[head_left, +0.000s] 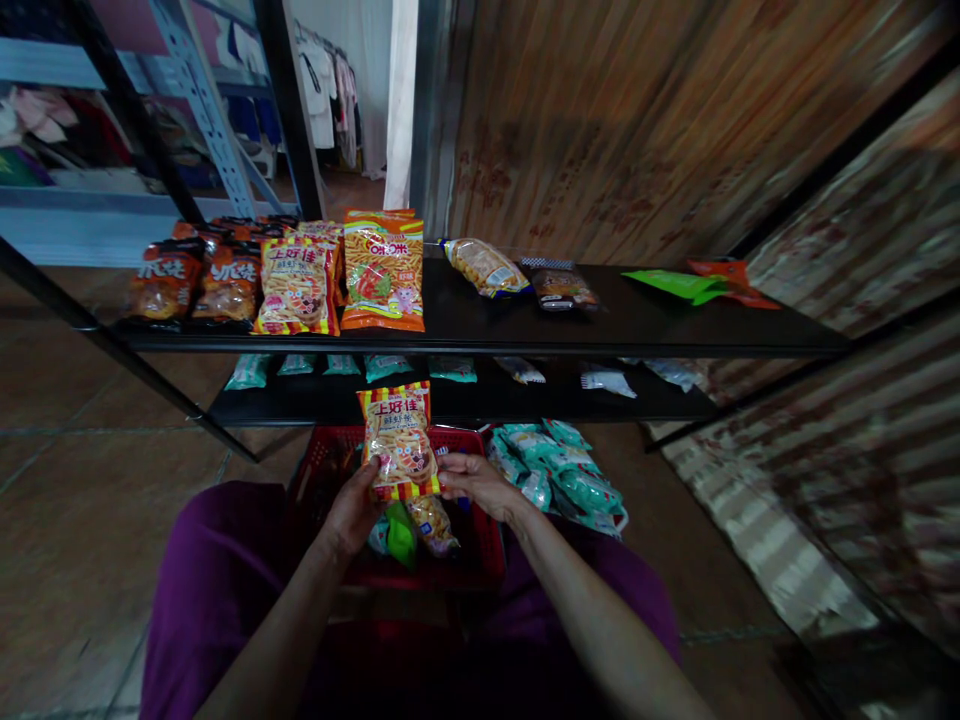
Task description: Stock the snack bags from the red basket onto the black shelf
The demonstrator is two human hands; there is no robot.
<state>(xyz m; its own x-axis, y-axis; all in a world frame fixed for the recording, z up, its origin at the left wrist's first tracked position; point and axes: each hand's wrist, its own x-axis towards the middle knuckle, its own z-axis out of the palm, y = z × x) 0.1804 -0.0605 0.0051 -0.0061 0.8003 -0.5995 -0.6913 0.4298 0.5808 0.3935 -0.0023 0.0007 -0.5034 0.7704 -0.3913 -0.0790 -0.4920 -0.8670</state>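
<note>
My left hand (352, 510) and my right hand (476, 482) both grip the lower edge of a yellow and red snack packet (399, 438), holding it upright above a red basket (480, 545). The basket sits on my lap and holds a green packet (401, 535) and another snack packet (435, 525). Straight ahead is a black shelf (637, 325). Matching yellow and red packets (296, 288) stand on its left side beside orange packets (382, 275).
Dark orange packets (191, 282) fill the shelf's far left. A clear bag (486, 266), a dark packet (562, 290) and green and orange flat packets (679, 284) lie to the right. Teal packets (562, 475) are piled on the floor. A lower shelf (465, 400) carries small packets.
</note>
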